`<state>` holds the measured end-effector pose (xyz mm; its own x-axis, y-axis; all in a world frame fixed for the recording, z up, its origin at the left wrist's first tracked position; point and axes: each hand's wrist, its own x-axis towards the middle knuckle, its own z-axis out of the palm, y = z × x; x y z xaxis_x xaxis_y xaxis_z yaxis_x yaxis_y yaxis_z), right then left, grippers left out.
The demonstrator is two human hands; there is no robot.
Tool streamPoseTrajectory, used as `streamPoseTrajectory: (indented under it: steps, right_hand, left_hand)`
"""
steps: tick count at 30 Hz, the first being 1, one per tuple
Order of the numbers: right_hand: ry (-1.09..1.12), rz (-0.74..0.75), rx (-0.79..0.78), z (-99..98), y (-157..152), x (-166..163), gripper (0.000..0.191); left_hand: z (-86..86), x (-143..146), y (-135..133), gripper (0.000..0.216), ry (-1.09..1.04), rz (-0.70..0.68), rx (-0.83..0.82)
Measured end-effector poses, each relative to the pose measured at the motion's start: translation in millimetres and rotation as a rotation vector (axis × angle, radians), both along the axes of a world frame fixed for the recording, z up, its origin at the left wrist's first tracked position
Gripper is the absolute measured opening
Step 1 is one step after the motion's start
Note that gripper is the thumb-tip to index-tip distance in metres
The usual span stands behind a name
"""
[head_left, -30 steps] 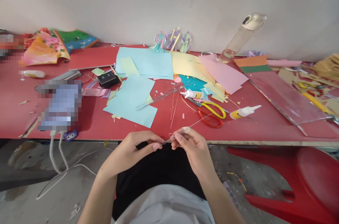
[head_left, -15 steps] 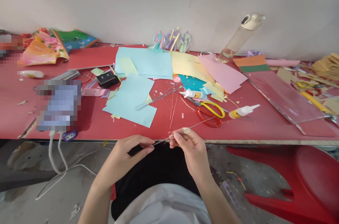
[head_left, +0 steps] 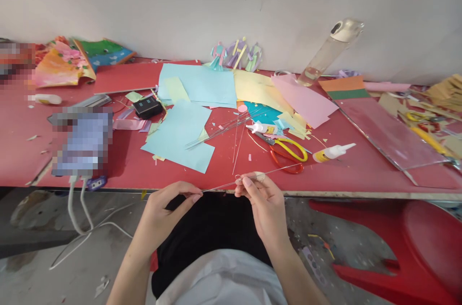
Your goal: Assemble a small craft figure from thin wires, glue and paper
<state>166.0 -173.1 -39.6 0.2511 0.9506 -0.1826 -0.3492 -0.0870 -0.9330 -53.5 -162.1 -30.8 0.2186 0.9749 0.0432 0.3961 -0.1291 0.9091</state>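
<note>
A thin wire (head_left: 218, 186) stretches between my hands just off the table's front edge. My left hand (head_left: 173, 204) pinches its left end between thumb and fingertips. My right hand (head_left: 263, 201) grips it farther right, beside a small loop in the wire at the fingertips, and a straight length runs out past that hand to the right. Beyond my hands, several loose wires (head_left: 224, 128) lie across a light blue sheet (head_left: 176, 136) and the red tabletop. Scissors (head_left: 288, 148) with yellow and red handles rest near a white glue bottle (head_left: 265, 128).
Another glue bottle (head_left: 330, 152) lies to the right. A clear water bottle (head_left: 323, 57) leans against the wall, near small paper figures (head_left: 236, 53). Coloured paper and scraps cover the table (head_left: 122, 165). A red stool (head_left: 429, 242) stands at lower right, and white cables (head_left: 74, 209) hang at left.
My left hand has moved slightly left and my right hand slightly right, so more wire shows between them. Both hands keep their pinch. The table items look unchanged.
</note>
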Motion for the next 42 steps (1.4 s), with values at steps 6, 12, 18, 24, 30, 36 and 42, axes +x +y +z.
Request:
streamPoseTrajectory:
  steps: [6,12,18,24,30,36,42]
  right_hand:
    - [0.009,-0.004,-0.006,1.0,-0.1,-0.7,0.013]
    - [0.017,0.010,0.008,1.4,0.5,-1.5,0.011]
    - [0.023,0.018,0.009,-0.3,0.1,-2.2,0.010]
    - [0.022,0.023,0.010,-0.5,-1.2,-2.3,0.010]
    - [0.014,0.022,0.005,-0.6,-0.5,-2.7,0.010]
    - [0.016,0.017,-0.008,0.0,-1.1,-3.0,0.011]
    - [0.027,0.017,-0.005,-0.2,-2.0,-3.6,0.010]
  left_hand:
    - [-1.9,2.5,-1.7,0.006,-0.021,0.033,0.076]
    - [-4.2,2.7,-1.8,0.006,-0.056,0.032,0.065]
    - [-4.7,2.3,-1.4,0.006,-0.059,0.033,0.062]
    - [-5.2,3.2,-1.1,0.005,-0.065,0.035,0.048]
    - [-5.4,4.2,-0.2,0.004,-0.065,0.040,0.038]
    - [-1.6,5.3,-0.5,0.007,-0.057,0.046,0.023]
    - [-0.7,5.7,0.1,0.008,-0.060,0.060,0.013]
